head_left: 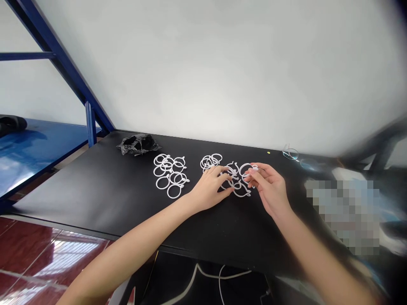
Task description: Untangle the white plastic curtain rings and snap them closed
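White curtain rings with small eyelets lie in groups on the black table [104,186]. My right hand [270,186] pinches one curtain ring [241,170] by its eyelet side, just above the table. My left hand [211,188] reaches over the loose rings [242,191] in the middle, thumb and fingers apart, fingertips at or touching them; exact contact is hidden. Another cluster of rings [216,157] lies just behind my left hand, partly covered by it. A separate group of rings [163,182] is spread out to the left.
A crumpled black plastic bag [140,145] sits at the back left. Eyeglasses [291,154] lie near the wall at the right, with a small yellow bit [269,152] beside them. A blue metal frame [73,72] stands at left. Pale cables [193,277] hang below the front edge.
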Demonstrator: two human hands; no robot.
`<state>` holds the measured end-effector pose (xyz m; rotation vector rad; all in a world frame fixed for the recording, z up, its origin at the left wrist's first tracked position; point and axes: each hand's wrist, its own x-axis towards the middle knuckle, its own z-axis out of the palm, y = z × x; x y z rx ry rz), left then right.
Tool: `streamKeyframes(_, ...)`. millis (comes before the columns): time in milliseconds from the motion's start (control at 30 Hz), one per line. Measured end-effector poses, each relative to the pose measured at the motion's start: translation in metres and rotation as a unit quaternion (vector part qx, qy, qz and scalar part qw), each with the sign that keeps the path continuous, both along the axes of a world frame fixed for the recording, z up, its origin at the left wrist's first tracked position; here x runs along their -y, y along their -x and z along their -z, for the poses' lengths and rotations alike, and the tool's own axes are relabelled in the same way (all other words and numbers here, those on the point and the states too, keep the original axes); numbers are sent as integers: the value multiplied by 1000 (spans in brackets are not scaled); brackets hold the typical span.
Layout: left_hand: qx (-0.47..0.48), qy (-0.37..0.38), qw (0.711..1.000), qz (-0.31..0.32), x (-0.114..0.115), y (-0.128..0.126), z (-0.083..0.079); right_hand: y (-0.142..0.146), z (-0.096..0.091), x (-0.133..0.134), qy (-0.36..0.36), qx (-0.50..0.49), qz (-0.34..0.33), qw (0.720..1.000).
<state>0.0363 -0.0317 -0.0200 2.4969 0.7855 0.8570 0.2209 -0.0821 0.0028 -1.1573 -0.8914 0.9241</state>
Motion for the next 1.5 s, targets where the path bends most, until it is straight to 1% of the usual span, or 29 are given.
streamKeyframes(67, 51, 34, 998, 20, 1, 3, -6, 2, 1, 1, -5, 6, -28, 1000)
streamKeyframes(133, 92, 96, 990, 44, 4, 4, -11, 5, 4, 3, -3, 18, -69, 997)
streamKeyframes(200, 113, 153, 980, 62, 6, 5, -16, 9, 6, 4, -2, 34, -107, 994)
streamKeyframes(300, 119, 190, 971, 79, 6, 7, -21, 14, 8, 7, -15, 66, -122, 990)
streamKeyframes(500, 115, 220, 963, 104, -3, 16, -30, 13, 9, 10, -57, 141, -123, 981)
streamKeyframes(667, 111, 240, 956, 129, -3, 17, -30, 13, 11, 13, -89, 185, -113, 972)
streamKeyframes(733, 105, 245, 956, 125, -3, 17, -29, 14, 12, 14, -93, 194, -109, 970)
streamKeyframes(800, 95, 243, 958, 121, -3, 18, -31, 14, 11, 14, -82, 197, -108, 971)
streamKeyframes(900, 43, 209, 970, 116, -10, 28, -39, 9, 8, 9, -43, 188, -105, 975)
streamKeyframes(967, -19, 183, 977, 104, -18, 41, -45, 0, 5, 3, -23, 182, -67, 981)
streamKeyframes(1033, -88, 175, 977, 86, -26, 55, -48, -13, 4, -3, -5, 199, -9, 980)
streamKeyframes(1067, -122, 176, 974, 71, -30, 62, -48, -20, 4, -6, 10, 224, 13, 975)
streamKeyframes(1100, -156, 176, 971, 52, -33, 68, -48, -27, 5, -9, 30, 263, 20, 964)
streamKeyframes(1200, -254, 164, 953, -22, -40, 79, -43, -41, 11, -13, 86, 406, 10, 910)
streamKeyframes(1267, -300, 158, 939, -59, -42, 81, -41, -45, 16, -14, 92, 478, 8, 873)
streamKeyframes(1333, -319, 159, 931, -74, -41, 82, -41, -47, 21, -15, 80, 521, 12, 850)
streamKeyframes(1400, -323, 163, 929, -73, -40, 83, -42, -49, 25, -16, 75, 538, 18, 839)
streamKeyframes(1500, -314, 170, 932, -58, -37, 86, -44, -55, 27, -19, 92, 531, 13, 842)
